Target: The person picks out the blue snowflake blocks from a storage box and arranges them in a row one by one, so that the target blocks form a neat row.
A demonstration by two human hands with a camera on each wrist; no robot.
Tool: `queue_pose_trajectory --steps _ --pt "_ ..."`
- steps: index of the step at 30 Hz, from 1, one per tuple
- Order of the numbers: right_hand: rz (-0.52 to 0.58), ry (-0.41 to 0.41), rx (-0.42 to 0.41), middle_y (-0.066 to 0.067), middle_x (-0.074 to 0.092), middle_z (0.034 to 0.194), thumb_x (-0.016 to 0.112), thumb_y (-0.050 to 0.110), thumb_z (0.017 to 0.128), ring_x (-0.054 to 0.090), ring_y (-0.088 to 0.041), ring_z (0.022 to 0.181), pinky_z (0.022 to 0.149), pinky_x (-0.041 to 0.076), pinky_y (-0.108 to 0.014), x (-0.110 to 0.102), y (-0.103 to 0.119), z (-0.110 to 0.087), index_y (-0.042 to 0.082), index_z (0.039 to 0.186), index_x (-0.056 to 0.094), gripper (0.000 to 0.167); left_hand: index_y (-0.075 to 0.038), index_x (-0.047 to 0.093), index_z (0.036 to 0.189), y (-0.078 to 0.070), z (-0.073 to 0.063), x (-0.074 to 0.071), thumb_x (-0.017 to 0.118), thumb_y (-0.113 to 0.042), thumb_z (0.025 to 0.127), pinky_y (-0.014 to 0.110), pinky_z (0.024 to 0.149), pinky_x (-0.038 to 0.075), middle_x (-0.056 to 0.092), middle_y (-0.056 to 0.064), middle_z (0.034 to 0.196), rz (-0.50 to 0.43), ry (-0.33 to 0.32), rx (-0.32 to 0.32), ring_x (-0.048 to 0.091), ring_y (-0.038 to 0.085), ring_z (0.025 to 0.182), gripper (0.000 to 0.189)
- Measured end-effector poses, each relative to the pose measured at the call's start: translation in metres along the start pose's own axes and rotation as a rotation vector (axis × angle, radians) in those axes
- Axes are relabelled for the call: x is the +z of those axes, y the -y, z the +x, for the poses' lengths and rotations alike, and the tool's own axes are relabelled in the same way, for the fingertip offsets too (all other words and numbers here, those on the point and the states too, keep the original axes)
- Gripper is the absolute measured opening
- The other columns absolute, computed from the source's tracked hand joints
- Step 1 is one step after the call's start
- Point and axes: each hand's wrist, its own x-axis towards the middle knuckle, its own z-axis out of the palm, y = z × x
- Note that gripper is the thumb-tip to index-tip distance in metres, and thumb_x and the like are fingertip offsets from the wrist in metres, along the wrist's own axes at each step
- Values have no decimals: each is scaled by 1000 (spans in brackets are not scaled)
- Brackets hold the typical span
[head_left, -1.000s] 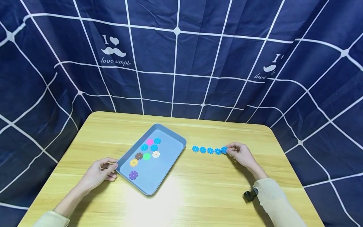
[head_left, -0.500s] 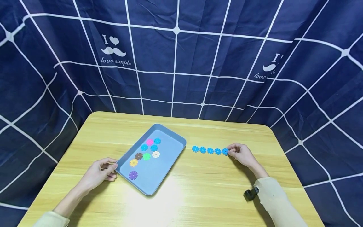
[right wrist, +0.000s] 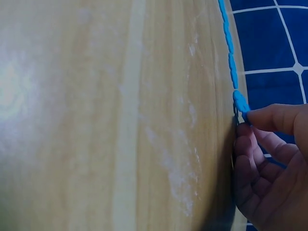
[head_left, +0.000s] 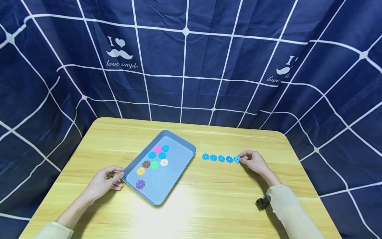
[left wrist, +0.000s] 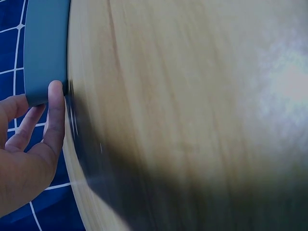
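Observation:
My right hand [head_left: 253, 163] pinches a blue snowflake disc [head_left: 237, 159] between thumb and fingers at the right end of a row of blue discs [head_left: 221, 158] on the table. In the right wrist view this disc [right wrist: 240, 102] is tilted, its near edge under the thumb. My left hand [head_left: 105, 181] holds the near-left corner of a blue-grey tray [head_left: 176, 186], and in the left wrist view the fingers touch the tray's wall [left wrist: 46, 53]. Inside the tray lie several discs, among them a purple disc [head_left: 140, 184], a pink disc [head_left: 157, 149] and a white disc [head_left: 164, 162].
The wooden table [head_left: 209, 205] has a rounded far edge against a dark blue curtain [head_left: 161, 93] with white lines. A black device [head_left: 262, 203] sits at the right sleeve. Between the tray and the right arm lies bare wood.
The disc in my right hand has come down from overlapping its neighbour to lie in line at the row's right end. The left hand and tray stay where they were.

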Motion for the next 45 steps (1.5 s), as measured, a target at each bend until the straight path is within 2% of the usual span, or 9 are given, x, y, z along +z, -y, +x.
queue_pose_trajectory --steps 9,16,21,33,38,41,45 --pt "-14 9 21 -2 63 82 66 8 100 56 -10 66 55 52 -21 0 1 0 -8 121 67 27 18 52 138 -2 0 0 59 -7 107 29 73 71 72 16 94 2 1 3 73 12 75 41" --pt "-31 3 27 -2 63 81 67 9 100 56 -11 66 55 52 -21 0 5 -2 -7 119 68 25 19 52 138 -5 -2 0 59 -7 107 29 73 71 72 16 93 1 5 3 73 13 75 41" --pt "-60 -12 27 2 61 80 68 12 100 54 -10 67 55 47 -20 0 6 -3 -5 117 70 25 19 52 137 -6 -2 0 58 -6 107 29 73 71 72 16 92 -4 4 5 73 13 74 40" --pt "-109 -25 28 0 60 83 68 15 100 52 -14 75 66 41 -21 1 4 -2 -1 116 71 23 19 52 137 -5 -2 1 59 -6 107 29 73 70 71 14 93 10 -9 5 73 13 75 39" --pt "-59 -24 27 -2 63 82 69 15 101 56 -12 68 57 50 -21 1 7 -4 -3 117 70 24 19 52 137 -3 -1 1 58 -6 107 28 73 70 70 14 93 6 -6 11 73 12 75 40" --pt "-21 -8 -3 -7 68 86 68 14 102 60 -14 66 54 57 -25 2 15 -5 -5 119 69 25 19 51 138 -2 -2 1 58 -6 107 29 73 70 71 14 93 4 -6 11 73 12 75 40" --pt "-10 5 -68 -10 69 89 68 13 101 65 -18 70 55 59 -26 6 30 -10 -5 121 69 27 19 51 138 -3 -1 1 58 -6 107 29 73 71 71 14 93 1 -3 6 73 12 75 41"
